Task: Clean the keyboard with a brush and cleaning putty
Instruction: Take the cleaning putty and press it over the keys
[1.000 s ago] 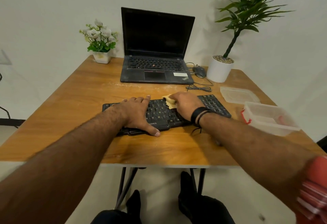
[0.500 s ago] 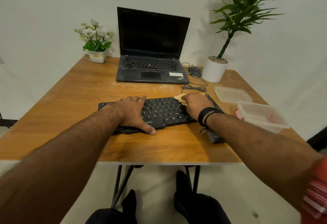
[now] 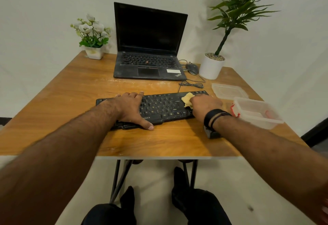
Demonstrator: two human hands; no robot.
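Head view: nearest on the wooden worktop (image 3: 74,89) we see our left hand (image 3: 132,107) lying flat, fingers straight, on the black keyboard (image 3: 159,107) — its grip holds nothing. Our right hand (image 3: 204,105) presses a lump of yellow putty (image 3: 187,99) onto the keys toward the keyboard's right end, fingers curled over it. Just right sit a clear plastic tub (image 3: 257,113) and its lid (image 3: 229,90); farther back stand a laptop (image 3: 149,47), mouse (image 3: 192,68) and two potted plants.

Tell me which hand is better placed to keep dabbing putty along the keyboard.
Right. The right hand already presses the yellow cleaning putty onto the keyboard; the left hand lies flat, steadying its other end.
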